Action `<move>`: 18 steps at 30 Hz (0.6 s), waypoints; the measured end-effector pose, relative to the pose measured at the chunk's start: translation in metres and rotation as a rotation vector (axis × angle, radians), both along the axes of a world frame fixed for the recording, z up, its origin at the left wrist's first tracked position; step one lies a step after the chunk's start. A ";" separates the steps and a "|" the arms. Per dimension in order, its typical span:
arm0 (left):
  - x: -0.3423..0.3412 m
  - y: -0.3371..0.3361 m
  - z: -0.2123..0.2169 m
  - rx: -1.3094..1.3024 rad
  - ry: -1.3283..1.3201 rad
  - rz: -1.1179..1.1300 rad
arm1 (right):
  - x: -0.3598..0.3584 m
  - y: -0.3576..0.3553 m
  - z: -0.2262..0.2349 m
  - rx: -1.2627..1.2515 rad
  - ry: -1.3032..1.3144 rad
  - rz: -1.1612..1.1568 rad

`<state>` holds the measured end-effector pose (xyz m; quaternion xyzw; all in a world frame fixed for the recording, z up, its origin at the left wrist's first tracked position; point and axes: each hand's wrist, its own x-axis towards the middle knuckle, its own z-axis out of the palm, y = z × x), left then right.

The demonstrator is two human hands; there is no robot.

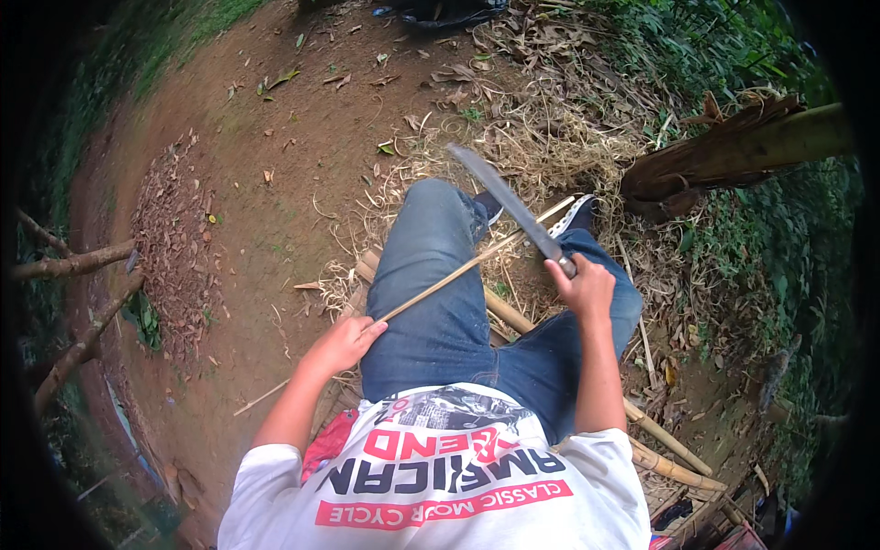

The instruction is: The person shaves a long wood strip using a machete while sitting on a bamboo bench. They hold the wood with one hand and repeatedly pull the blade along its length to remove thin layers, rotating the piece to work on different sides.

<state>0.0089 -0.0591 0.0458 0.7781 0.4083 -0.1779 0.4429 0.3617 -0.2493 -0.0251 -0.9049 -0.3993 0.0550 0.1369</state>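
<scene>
My left hand (346, 344) is closed around a long thin bamboo strip (440, 283), which runs across my left thigh toward my feet. Its near end pokes out behind the hand, at the lower left. Gripped by its handle in my right hand (587, 289), above my right knee, is a machete (500, 192) with a long grey blade pointing away and to the left. The blade crosses the strip close to its far end, where the strip looks split in two. Whether blade and strip touch, I cannot tell.
Bamboo poles (669, 466) lie beneath and beside my legs. Pale curled shavings (541, 137) cover the ground beyond my feet. A thick plant trunk (733, 156) stands at the right. Branches (78, 264) jut in at the left, and a black plastic bag (445, 11) lies at the far edge.
</scene>
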 end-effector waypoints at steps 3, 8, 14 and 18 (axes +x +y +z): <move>0.002 0.002 0.001 -0.018 0.023 0.004 | 0.004 -0.005 0.001 -0.037 -0.022 0.000; 0.000 0.003 -0.010 -0.009 -0.013 -0.010 | -0.007 0.004 0.014 0.075 0.033 -0.023; 0.001 0.002 -0.014 0.024 -0.005 -0.023 | -0.024 0.015 0.017 0.119 0.152 0.041; 0.000 0.001 -0.012 0.057 -0.021 -0.034 | -0.031 0.023 0.017 0.091 0.037 0.130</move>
